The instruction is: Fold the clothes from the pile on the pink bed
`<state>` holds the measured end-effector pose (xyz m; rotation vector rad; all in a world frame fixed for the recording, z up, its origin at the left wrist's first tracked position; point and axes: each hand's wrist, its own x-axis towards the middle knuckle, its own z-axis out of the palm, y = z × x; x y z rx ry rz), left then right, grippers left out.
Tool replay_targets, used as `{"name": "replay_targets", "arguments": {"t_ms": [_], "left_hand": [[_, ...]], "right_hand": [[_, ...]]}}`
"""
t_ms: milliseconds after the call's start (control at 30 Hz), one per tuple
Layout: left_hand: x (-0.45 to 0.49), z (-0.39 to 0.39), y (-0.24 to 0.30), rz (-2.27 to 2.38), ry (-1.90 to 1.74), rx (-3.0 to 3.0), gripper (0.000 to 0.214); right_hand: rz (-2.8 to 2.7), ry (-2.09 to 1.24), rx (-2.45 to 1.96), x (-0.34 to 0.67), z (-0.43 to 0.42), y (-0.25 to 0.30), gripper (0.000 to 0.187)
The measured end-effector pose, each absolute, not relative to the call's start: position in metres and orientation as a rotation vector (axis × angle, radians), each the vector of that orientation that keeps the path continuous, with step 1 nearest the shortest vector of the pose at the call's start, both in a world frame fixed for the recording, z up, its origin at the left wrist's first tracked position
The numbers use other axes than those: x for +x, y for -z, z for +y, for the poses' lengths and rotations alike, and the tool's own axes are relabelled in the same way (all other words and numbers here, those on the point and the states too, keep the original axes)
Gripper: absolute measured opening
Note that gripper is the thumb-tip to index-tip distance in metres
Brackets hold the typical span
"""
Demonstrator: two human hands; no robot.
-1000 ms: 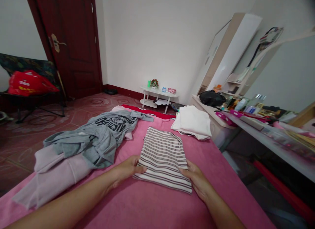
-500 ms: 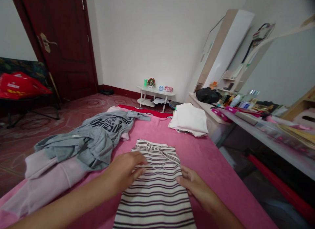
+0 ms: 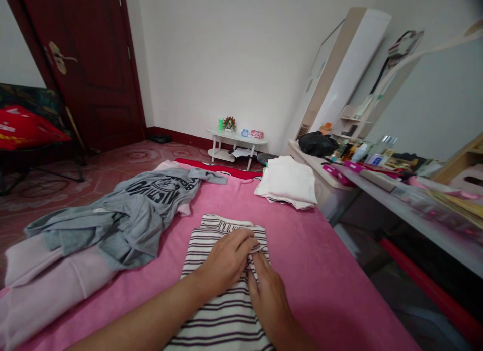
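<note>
Beneath fingers (image 3: 240, 238), striped garment (image 3: 226, 313) partly hidden.

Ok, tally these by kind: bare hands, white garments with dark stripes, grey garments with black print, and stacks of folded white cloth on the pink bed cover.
Bare hands: 2 (left hand, right hand)
White garment with dark stripes: 1
Grey garment with black print: 1
Stack of folded white cloth: 1
Total: 5

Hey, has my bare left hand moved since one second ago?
Yes: the bare left hand has moved rightward, judged against the small white table by the wall. It's now over the dark-striped white garment, beside the bare right hand.
</note>
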<state>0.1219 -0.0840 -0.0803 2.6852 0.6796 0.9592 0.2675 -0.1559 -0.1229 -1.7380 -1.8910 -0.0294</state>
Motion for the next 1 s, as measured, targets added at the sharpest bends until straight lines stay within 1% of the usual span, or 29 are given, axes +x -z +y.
{"name": "replay_targets", "arguments": {"t_ms": [100, 167, 233, 267, 333, 433, 467, 533, 600, 667, 733, 767, 800, 833, 900, 933, 1000], "left_hand": [[0.117, -0.075, 0.072, 0.695, -0.908, 2.552, 0.032], [0.114, -0.064, 0.067, 0.748, -0.824, 2.394, 0.025], [0.111, -0.053, 0.064, 0.787, -0.773, 2.111, 0.027], [0.110, -0.048, 0.063, 0.789, -0.764, 1.932, 0.029], [0.110, -0.043, 0.062, 0.750, -0.770, 1.591, 0.033], [0.113, -0.045, 0.063, 0.632, -0.813, 1.348, 0.056], [0.114, -0.047, 0.063, 0.572, -0.822, 1.348, 0.063], [0.117, -0.054, 0.064, 0.466, -0.825, 1.416, 0.072], [0.119, -0.058, 0.066, 0.445, -0.834, 1.523, 0.074], [0.119, -0.060, 0.066, 0.505, -0.836, 1.595, 0.072], [0.117, -0.061, 0.061, 0.535, -0.815, 1.621, 0.065], [0.116, -0.062, 0.057, 0.522, -0.808, 1.643, 0.059], [0.115, -0.064, 0.052, 0.490, -0.803, 1.689, 0.053], [0.114, -0.067, 0.047, 0.443, -0.806, 1.763, 0.046], [0.113, -0.074, 0.037, 0.340, -0.821, 1.973, 0.041], [0.114, -0.076, 0.034, 0.304, -0.826, 2.087, 0.045], [0.113, -0.076, 0.031, 0.324, -0.848, 2.273, 0.058]], "right_hand": [[-1.813, -0.031, -1.707, 0.271, -0.155, 0.126, 0.047], [-1.777, -0.117, -1.673, 0.272, -0.156, 0.124, 0.054], [-1.777, -0.211, -1.626, 0.272, -0.157, 0.120, 0.061], [-1.784, -0.248, -1.598, 0.271, -0.157, 0.118, 0.061], [-1.786, -0.312, -1.550, 0.270, -0.157, 0.114, 0.052], [-1.694, -0.423, -1.492, 0.270, -0.153, 0.109, 0.033], [-1.623, -0.460, -1.471, 0.270, -0.151, 0.107, 0.031], [-1.446, -0.584, -1.416, 0.272, -0.147, 0.104, 0.036], [-1.268, -0.792, -1.339, 0.275, -0.143, 0.101, 0.039], [-1.125, -0.973, -1.238, 0.278, -0.142, 0.097, 0.030], [-1.042, -1.034, -1.138, 0.279, -0.143, 0.094, 0.016], [-1.034, -1.044, -1.103, 0.279, -0.144, 0.093, 0.013], [-1.043, -1.051, -1.087, 0.278, -0.144, 0.092, 0.015], [-1.060, -1.047, -1.091, 0.276, -0.144, 0.091, 0.021], [-1.066, -1.006, -1.154, 0.275, -0.142, 0.092, 0.038], [-1.029, -0.981, -1.194, 0.275, -0.140, 0.093, 0.043], [-0.882, -0.954, -1.238, 0.280, -0.136, 0.097, 0.046]]}}
